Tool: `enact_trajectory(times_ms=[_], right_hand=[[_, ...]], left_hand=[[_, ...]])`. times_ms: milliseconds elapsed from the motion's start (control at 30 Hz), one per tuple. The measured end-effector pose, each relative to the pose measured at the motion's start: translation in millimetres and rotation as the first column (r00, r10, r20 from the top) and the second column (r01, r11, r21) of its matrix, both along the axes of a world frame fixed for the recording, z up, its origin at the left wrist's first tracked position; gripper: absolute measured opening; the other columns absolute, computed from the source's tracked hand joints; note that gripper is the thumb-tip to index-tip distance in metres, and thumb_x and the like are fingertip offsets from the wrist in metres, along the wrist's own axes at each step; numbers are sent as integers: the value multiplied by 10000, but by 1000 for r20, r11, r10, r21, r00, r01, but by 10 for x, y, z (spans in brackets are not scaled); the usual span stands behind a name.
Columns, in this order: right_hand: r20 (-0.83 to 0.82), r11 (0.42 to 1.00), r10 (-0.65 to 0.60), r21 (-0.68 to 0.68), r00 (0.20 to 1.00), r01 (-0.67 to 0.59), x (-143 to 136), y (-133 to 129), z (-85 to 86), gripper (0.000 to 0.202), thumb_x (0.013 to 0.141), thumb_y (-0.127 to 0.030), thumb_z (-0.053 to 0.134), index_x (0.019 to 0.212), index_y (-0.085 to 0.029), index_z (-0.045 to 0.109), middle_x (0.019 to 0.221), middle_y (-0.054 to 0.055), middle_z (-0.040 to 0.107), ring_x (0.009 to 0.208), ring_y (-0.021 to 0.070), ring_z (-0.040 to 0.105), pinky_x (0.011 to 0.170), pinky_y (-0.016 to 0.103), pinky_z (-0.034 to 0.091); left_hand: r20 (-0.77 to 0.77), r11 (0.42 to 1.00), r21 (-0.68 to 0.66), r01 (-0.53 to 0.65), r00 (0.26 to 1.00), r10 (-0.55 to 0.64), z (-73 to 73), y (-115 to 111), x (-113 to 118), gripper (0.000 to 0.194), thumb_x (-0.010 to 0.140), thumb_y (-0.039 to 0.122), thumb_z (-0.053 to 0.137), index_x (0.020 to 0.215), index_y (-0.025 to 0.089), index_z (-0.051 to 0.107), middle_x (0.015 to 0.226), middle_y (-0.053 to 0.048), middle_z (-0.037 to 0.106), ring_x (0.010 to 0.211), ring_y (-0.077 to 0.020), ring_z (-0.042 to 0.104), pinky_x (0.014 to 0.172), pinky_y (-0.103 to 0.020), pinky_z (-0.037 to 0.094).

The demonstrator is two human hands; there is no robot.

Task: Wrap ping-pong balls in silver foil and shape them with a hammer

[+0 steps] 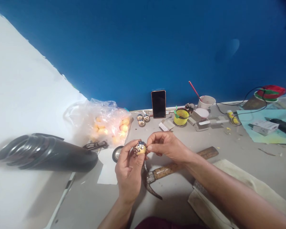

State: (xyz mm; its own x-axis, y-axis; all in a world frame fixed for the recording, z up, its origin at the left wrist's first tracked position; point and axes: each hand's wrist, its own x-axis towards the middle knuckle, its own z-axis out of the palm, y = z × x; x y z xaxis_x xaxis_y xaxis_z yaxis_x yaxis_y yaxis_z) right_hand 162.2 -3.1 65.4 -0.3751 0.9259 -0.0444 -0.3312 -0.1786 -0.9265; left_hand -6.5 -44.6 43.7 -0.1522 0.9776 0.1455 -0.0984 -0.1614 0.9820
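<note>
Left hand: the left hand (128, 170) is raised above the floor, and a small yellowish ball (140, 148) studded with shiny pieces is gripped between its thumb and fingertips.
Right hand: the right hand (168, 147) is brought in from the right, its fingers curled and pinched against the right side of the same ball; whether a small piece is held between its fingertips cannot be told.
Ball: it is held in the air between both hands, just above the head of the hammer and in front of the plastic bag.
Hammer: a claw hammer (166, 173) with a wooden handle is laid on the grey floor (90, 200) below the hands, its rusty claw pointed toward the viewer, its handle passing under the right wrist.
Plastic bag: a clear plastic bag (105, 125) filled with pale yellow balls is set to the left, near the white wall.
Finished balls: three studded balls (143, 119) are grouped on the floor beside the upright phone (158, 103), which is leaned against the blue wall.
Containers: a yellow cup (181, 117) and a white bowl (206, 101) with a red stick are placed to the right of the phone.
Black object: a dark ribbed item (47, 152) is laid at the far left.
Cloth: a pale cloth (231, 197) is spread under the right forearm.
</note>
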Motion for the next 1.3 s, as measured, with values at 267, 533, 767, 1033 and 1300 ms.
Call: enact_trajectory(times_ms=[267, 533, 767, 1033, 1300], right_hand=[[5, 999, -21, 43, 1000, 21, -24, -31, 61, 278, 741, -403, 864, 746, -178, 701, 675, -6, 682, 619, 128, 609, 612, 265, 494], [179, 980, -89, 192, 980, 54, -26, -61, 70, 88, 835, -261, 733, 791, -200, 687, 757, 0, 719, 718, 156, 653, 675, 277, 514], [365, 958, -131, 286, 922, 23, -37, -105, 156, 61, 857, -180, 635, 814, -217, 613, 758, -10, 721, 709, 149, 655, 653, 256, 482], [189, 990, 26, 128, 982, -51, 37, -43, 144, 266, 854, -413, 726, 799, -222, 549, 611, -21, 654, 591, 145, 607, 575, 263, 424], [644, 967, -45, 221, 764, -129, 254, 159, 24, 223, 835, -386, 696, 751, -192, 626, 714, 1, 658, 647, 132, 547, 586, 260, 362]], left_hand=[[-126, 995, 77, -59, 990, 68, 17, -20, -17, 345, 852, 317, 812, 1176, 236, 725, 1223, -92, 710, 1072, -241, 707, 844, -300, 627], [-58, 999, 7, -44, 997, 44, 10, -21, -20, 375, 837, 314, 827, 1187, 230, 722, 1193, -89, 725, 957, -207, 727, 747, -260, 636], [-15, 997, -59, -48, 999, 47, -29, -14, -35, 424, 793, 335, 865, 1180, 225, 728, 1081, -66, 753, 873, -189, 733, 761, -267, 624], [284, 963, -170, 208, 946, -154, 93, 63, 34, 432, 733, 382, 902, 1096, 204, 749, 880, -35, 729, 621, -134, 678, 627, -273, 588], [332, 931, -228, 284, 922, -200, 125, 125, -38, 370, 758, 334, 852, 1073, 186, 727, 991, -96, 758, 602, -112, 609, 521, -229, 456]])
